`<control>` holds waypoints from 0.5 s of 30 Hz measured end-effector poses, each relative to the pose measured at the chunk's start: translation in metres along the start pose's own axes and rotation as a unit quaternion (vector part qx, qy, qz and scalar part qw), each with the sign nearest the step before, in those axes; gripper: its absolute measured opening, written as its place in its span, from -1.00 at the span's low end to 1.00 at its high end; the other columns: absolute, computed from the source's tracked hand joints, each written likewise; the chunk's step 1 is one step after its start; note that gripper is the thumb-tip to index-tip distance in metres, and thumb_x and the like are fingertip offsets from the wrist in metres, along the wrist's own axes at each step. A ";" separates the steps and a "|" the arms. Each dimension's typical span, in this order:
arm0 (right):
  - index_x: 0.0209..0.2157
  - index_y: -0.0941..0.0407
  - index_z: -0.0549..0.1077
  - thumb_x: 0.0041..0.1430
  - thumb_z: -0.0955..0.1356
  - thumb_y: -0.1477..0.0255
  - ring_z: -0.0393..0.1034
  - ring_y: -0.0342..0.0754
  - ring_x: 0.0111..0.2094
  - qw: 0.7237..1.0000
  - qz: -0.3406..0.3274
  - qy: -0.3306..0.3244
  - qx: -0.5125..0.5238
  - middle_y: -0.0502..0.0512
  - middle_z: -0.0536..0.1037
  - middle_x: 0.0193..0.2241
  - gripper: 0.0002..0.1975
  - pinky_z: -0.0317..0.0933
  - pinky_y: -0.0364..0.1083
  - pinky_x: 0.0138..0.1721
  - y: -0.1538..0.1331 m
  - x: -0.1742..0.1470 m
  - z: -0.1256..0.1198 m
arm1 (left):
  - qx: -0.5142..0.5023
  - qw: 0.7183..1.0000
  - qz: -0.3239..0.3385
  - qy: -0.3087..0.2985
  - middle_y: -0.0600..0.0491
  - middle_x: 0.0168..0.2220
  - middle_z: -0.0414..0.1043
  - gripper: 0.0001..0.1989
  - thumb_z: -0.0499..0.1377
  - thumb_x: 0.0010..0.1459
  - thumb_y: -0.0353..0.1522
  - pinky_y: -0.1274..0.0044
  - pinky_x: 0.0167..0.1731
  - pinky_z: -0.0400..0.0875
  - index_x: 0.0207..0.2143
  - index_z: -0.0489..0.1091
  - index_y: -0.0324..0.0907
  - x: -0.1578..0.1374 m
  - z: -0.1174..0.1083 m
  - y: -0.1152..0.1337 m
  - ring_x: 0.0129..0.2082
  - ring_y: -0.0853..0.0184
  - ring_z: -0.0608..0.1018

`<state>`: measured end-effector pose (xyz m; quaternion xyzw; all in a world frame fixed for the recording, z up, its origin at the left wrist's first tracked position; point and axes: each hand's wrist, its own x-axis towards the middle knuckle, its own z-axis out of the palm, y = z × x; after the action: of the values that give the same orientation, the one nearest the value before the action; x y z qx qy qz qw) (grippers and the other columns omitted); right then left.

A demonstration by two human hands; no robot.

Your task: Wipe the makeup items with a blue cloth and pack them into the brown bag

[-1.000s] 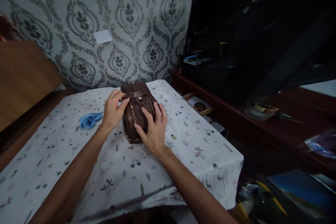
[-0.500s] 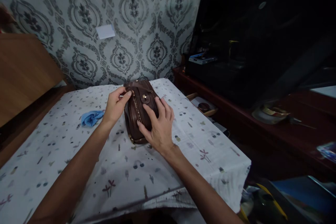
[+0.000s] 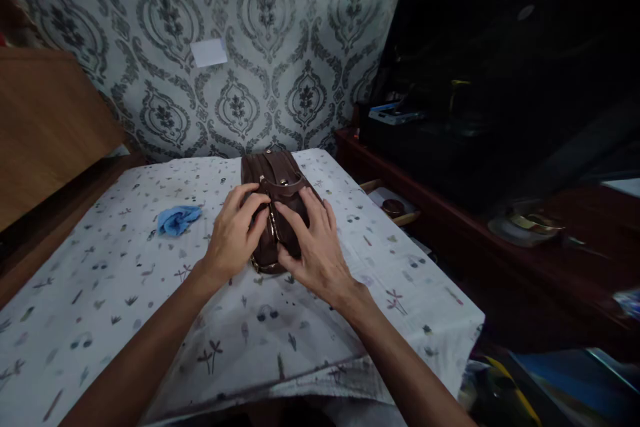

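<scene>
A small dark brown leather bag [image 3: 265, 163] with gold-coloured fittings lies on the cloth-covered table, its strap loop raised a little. Along its front runs a metal zipper [image 3: 273, 223]. My left hand [image 3: 233, 233] is at the bag's left side, thumb and forefinger closed together at the upper part of the zipper; the small pull between them is mostly hidden. Spread over the right side of the bag, my right hand [image 3: 320, 247] rests on the leather, its thumb near the zipper's lower end. A crumpled blue cloth [image 3: 179, 220] lies left of the bag.
A white patterned tablecloth [image 3: 150, 320] covers the table. Behind it is a wallpapered wall with a white paper [image 3: 209, 53]. A large black screen [image 3: 490, 80] stands on a dark red cabinet [image 3: 450, 247] at right, with an open drawer [image 3: 393, 203]. Wooden furniture [image 3: 50, 127] borders the left.
My left hand has moved toward me along the zipper, from its far end to nearer my right hand. The bag's strap loop stands higher. The view has shifted slightly.
</scene>
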<state>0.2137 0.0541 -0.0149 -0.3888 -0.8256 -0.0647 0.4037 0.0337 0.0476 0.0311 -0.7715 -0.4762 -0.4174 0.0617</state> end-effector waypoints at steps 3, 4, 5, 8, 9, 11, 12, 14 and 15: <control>0.31 0.07 0.20 0.26 0.33 0.36 -0.06 0.30 0.42 1.000 -0.002 -0.006 0.017 0.40 0.04 0.40 -0.39 -0.07 0.38 0.34 0.005 -0.003 0.000 | 0.036 0.999 0.018 -0.016 -0.14 0.10 0.35 -0.79 -0.01 0.39 -0.39 0.35 0.08 0.43 -0.11 0.42 -0.16 0.000 -0.001 -0.001 0.12 0.16 0.48; 0.31 0.07 0.21 0.29 0.33 0.34 -0.06 0.28 0.42 1.000 -0.002 -0.003 0.024 0.40 0.06 0.39 -0.41 -0.06 0.37 0.34 0.006 -0.005 0.000 | 0.046 0.998 0.025 -0.019 -0.15 0.10 0.35 -0.78 -0.01 0.39 -0.39 0.35 0.07 0.44 -0.12 0.43 -0.17 -0.001 -0.002 -0.002 0.12 0.15 0.48; 0.31 0.07 0.22 0.31 0.32 0.31 -0.05 0.27 0.42 0.999 -0.003 0.003 0.032 0.40 0.09 0.39 -0.43 -0.04 0.36 0.34 0.008 -0.006 0.000 | 0.055 0.998 0.033 -0.022 -0.17 0.10 0.35 -0.77 -0.02 0.39 -0.39 0.34 0.06 0.45 -0.14 0.44 -0.18 -0.001 -0.002 -0.003 0.12 0.14 0.49; 0.27 0.07 0.27 0.36 0.32 0.24 0.05 0.23 0.39 0.997 -0.009 0.049 0.061 0.38 0.20 0.34 -0.49 0.04 0.34 0.33 0.009 -0.008 0.001 | 0.070 0.996 0.048 -0.034 -0.22 0.14 0.31 -0.72 -0.03 0.39 -0.37 0.34 0.05 0.48 -0.10 0.46 -0.21 -0.004 -0.002 -0.004 0.15 0.11 0.48; 0.25 0.06 0.29 0.36 0.32 0.22 0.09 0.22 0.38 0.995 -0.011 0.071 0.073 0.36 0.24 0.33 -0.51 0.07 0.33 0.33 0.008 -0.008 0.001 | 0.072 0.996 0.046 -0.039 -0.24 0.17 0.28 -0.70 -0.05 0.40 -0.37 0.33 0.06 0.48 -0.04 0.45 -0.23 -0.005 -0.001 -0.004 0.17 0.10 0.46; 0.22 0.04 0.32 0.36 0.34 0.23 0.18 0.19 0.34 0.988 -0.009 0.118 0.103 0.33 0.30 0.29 -0.54 0.14 0.29 0.31 0.004 -0.006 0.000 | 0.088 0.994 0.028 -0.050 -0.28 0.24 0.22 -0.63 -0.09 0.42 -0.35 0.30 0.07 0.49 0.13 0.37 -0.25 -0.006 0.000 -0.003 0.21 0.07 0.43; 0.21 0.04 0.33 0.35 0.35 0.24 0.22 0.18 0.31 0.983 -0.005 0.138 0.118 0.32 0.33 0.27 -0.55 0.17 0.27 0.30 0.002 -0.004 -0.001 | 0.105 0.993 0.016 -0.056 -0.29 0.27 0.21 -0.59 -0.10 0.42 -0.35 0.27 0.07 0.49 0.20 0.31 -0.25 -0.005 0.001 -0.001 0.22 0.05 0.42; 0.17 0.04 0.37 0.35 0.36 0.27 0.28 0.16 0.27 0.974 0.006 0.172 0.145 0.31 0.37 0.24 -0.60 0.23 0.24 0.27 -0.003 0.000 -0.003 | 0.151 0.986 -0.009 -0.069 -0.28 0.29 0.20 -0.55 -0.10 0.40 -0.36 0.19 0.07 0.49 0.26 0.24 -0.25 -0.002 0.001 0.005 0.23 -0.01 0.41; 0.15 0.05 0.39 0.35 0.36 0.27 0.31 0.15 0.25 0.970 0.015 0.185 0.155 0.31 0.39 0.22 -0.62 0.25 0.24 0.26 -0.005 0.002 -0.004 | 0.173 0.982 -0.021 -0.075 -0.28 0.29 0.21 -0.55 -0.09 0.38 -0.38 0.15 0.07 0.48 0.26 0.25 -0.24 0.000 0.002 0.010 0.23 -0.03 0.41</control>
<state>0.2120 0.0506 -0.0100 -0.3149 -0.7305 -0.0012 0.6059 0.0423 0.0430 0.0329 -0.7683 -0.5602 -0.2711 0.1497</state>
